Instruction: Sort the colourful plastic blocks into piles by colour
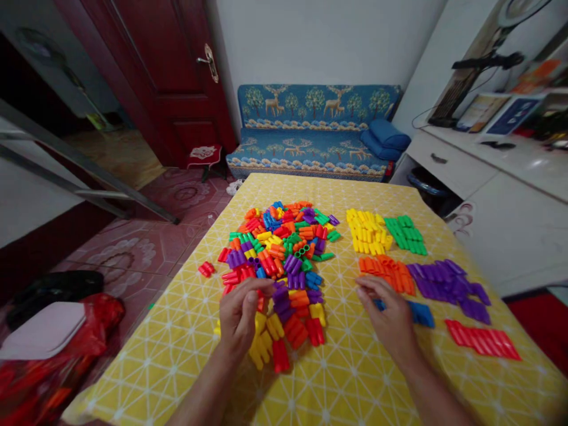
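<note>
A mixed pile of colourful plastic tube pieces (288, 239) covers the middle left of the table. My left hand (239, 310) is over its near left edge, fingers stretched forward and thumb apart, beside red and yellow pieces. No piece shows in its fingers. To the right, my right hand (388, 313) hovers by a small row of blue pieces (421, 313) and partly covers it. Its fingers are bent with a small gap at the thumb; nothing shows between them. Sorted yellow (368, 232), green (404, 235), orange (388, 273), purple (448, 284) and red pieces (483, 339) lie around it.
The table has a yellow patterned cloth (337, 378). One red piece (206, 269) lies apart at the left. A blue sofa (315, 145) stands beyond the table, a white cabinet (501, 219) to the right. Red bags (89, 337) and a metal ladder (110, 189) are at the left.
</note>
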`<state>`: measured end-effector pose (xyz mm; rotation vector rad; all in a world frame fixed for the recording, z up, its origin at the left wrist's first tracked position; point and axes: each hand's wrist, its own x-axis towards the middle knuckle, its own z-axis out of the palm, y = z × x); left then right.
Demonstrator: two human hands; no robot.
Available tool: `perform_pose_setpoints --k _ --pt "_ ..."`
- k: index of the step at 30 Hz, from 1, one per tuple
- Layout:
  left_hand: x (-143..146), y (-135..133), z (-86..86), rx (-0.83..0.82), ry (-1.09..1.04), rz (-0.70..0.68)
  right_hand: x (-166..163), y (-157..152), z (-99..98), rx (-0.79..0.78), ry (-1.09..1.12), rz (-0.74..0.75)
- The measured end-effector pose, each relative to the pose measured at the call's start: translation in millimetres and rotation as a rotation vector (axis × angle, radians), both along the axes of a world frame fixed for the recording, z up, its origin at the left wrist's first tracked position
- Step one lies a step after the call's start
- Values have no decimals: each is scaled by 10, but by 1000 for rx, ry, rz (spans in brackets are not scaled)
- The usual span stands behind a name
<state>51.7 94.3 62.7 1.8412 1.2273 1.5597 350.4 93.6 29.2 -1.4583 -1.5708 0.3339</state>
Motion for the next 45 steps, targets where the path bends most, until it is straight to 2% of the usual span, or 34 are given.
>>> perform_pose_setpoints --k 2,4,7,9,11,13,17,20,24,27,30,32,35,38,41,43,45 --pt "-178 85 80 35 71 112 -303 -22 -65 -9 -6 118" --pt "-419 225 71 19 177 283 -461 -39 -153 -7 -16 152" --pt "-822 465 -131 -134 385 489 -507 -49 -289 -8 -43 134" --pt "-1033 603 -326 -297 425 525 -485 -48 -354 -18 -58 130" --pt "-1140 713 -485 -371 428 464 -466 -45 -389 -31 -65 133" --pt "-1139 803 -561 -375 424 389 -462 -42 -399 -42 -77 138" --pt "-976 943 -501 -307 458 248 -475 -39 -388 -54 -112 137" --pt "-881 996 -442 -291 482 257 -479 -39 -388 -71 -124 136" --pt "-819 1003 -452 -319 340 319 -473 -32 -402 -66 -132 133" --pt "-682 966 -400 -326 98 289 -469 -25 -410 -65 -142 139" --pt "-402 887 -217 -412 -245 186 -471 -22 -409 -62 -138 137" --pt "-194 824 -46 -577 -542 59 -474 -22 -405 -60 -131 131" --pt "20 756 197 -771 -1036 -210 -478 -22 -401 -64 -130 130" --pt "105 739 341 -847 -1255 -415 -480 -22 -399 -56 -131 137" --pt "165 757 372 -788 -1192 -446 -485 -19 -395 -45 -130 134" --pt "194 773 355 -669 -1024 -392 -488 -17 -392 -46 -133 133" --pt "163 782 329 -516 -768 -296 -489 -18 -391 -46 -134 135"
